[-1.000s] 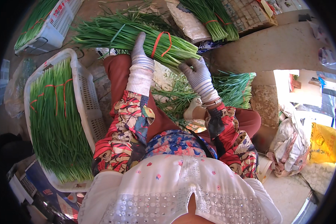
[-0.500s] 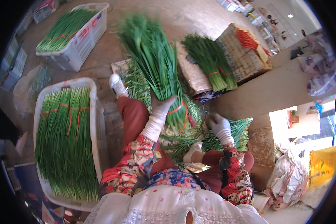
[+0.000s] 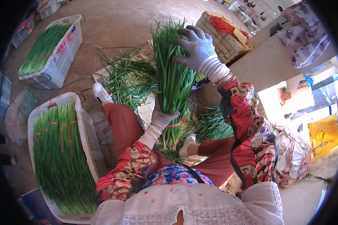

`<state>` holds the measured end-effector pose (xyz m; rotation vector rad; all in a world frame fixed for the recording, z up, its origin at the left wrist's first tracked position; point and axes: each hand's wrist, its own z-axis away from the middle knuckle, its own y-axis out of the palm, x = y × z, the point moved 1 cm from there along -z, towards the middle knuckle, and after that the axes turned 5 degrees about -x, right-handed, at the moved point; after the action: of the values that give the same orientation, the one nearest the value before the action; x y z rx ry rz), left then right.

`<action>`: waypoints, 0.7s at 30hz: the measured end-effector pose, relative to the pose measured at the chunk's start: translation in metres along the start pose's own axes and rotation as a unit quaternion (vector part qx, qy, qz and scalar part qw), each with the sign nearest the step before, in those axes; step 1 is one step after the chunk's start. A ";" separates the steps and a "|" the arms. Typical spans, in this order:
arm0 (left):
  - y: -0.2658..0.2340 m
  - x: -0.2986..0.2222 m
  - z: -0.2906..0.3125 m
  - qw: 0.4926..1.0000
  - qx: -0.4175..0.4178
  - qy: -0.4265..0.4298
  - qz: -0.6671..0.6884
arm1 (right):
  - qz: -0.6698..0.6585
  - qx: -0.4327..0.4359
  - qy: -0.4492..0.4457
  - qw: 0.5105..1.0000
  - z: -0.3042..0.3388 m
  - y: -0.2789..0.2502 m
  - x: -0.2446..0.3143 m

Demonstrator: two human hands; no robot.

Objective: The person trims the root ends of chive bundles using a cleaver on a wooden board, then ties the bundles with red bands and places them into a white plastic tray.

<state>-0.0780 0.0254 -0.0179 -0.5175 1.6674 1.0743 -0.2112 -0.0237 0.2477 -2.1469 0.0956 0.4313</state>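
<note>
One held green bunch (image 3: 172, 84), two stalk-filled crates (image 3: 93, 140), two shoes (image 3: 100, 93) and one yellow bag (image 3: 324, 137) show.

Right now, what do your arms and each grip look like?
My left grip and right grip wear pale gloves with grey-blue stripes. My left sleeve and right sleeve are red, cream and black, with skull-like prints. I also wear a right-wrist band.

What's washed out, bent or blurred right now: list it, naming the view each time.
Head view: the bright patch at right is blown out to white; head view: the nearer white crate bows with the fisheye, and the picture's corners go black; head view: the held green bundle looks fairly sharp, with no obvious motion smear.
</note>
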 end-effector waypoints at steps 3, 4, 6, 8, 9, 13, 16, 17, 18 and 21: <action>0.004 -0.001 0.005 0.999 0.015 -0.013 -0.034 | -0.009 0.052 -0.018 0.998 0.003 0.010 -0.006; 0.003 -0.003 0.005 0.999 0.024 -0.029 -0.018 | -0.011 0.052 -0.020 0.998 0.002 0.008 -0.005; 0.004 -0.005 0.005 0.999 0.028 -0.025 -0.001 | -0.018 0.089 -0.042 0.995 0.002 0.003 -0.003; 0.003 0.002 0.004 0.999 0.032 -0.026 0.017 | -0.021 0.075 -0.053 0.996 0.005 0.005 -0.003; 0.003 0.009 0.001 0.999 0.047 -0.010 0.003 | -0.023 0.079 -0.061 0.995 0.006 0.007 -0.004; 0.002 0.018 0.001 0.999 0.026 -0.009 0.040 | -0.023 0.068 -0.088 0.994 0.013 -0.001 0.002; 0.001 0.013 -0.002 0.912 0.056 -0.128 0.386 | -0.026 0.034 -0.116 0.992 0.021 -0.022 0.008; 0.001 0.014 -0.003 0.851 0.060 -0.168 0.494 | -0.014 0.040 -0.118 0.992 0.028 -0.030 0.013; 0.000 0.015 -0.007 0.940 0.006 -0.116 0.322 | -0.002 0.045 -0.120 0.992 0.034 -0.038 0.019; 0.004 0.007 -0.003 0.991 -0.080 -0.105 -0.028 | -0.048 0.118 -0.081 0.989 0.075 -0.055 0.036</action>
<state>-0.0851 0.0260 -0.0226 -0.5326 1.3839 1.1839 -0.1849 0.0720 0.2392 -1.8694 -0.0471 0.5099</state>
